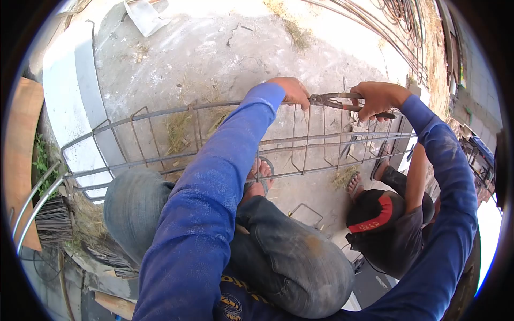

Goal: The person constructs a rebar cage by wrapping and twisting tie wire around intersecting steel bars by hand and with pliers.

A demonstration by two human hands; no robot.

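A long cage of steel rebar (pixel 176 111) with thin bent stirrups (pixel 306 142) stretches across in front of me. My left hand (pixel 292 91) is closed at its top bar, fingers curled over the steel; whether a thin wire is also in them is hidden. My right hand (pixel 375 100) grips the handles of a pair of pincers (pixel 337 101). The pincers lie along the top bar, their jaws right beside my left fingertips. Both handles are spread a little apart within my right hand.
Another person in a black and red cap (pixel 375 211) crouches at the right, close to the cage. Bundled steel rods (pixel 51 219) lie at the left below a wooden board (pixel 24 160). A white panel (pixel 69 80) rests on the ground. Long rods (pixel 364 24) lie at the upper right.
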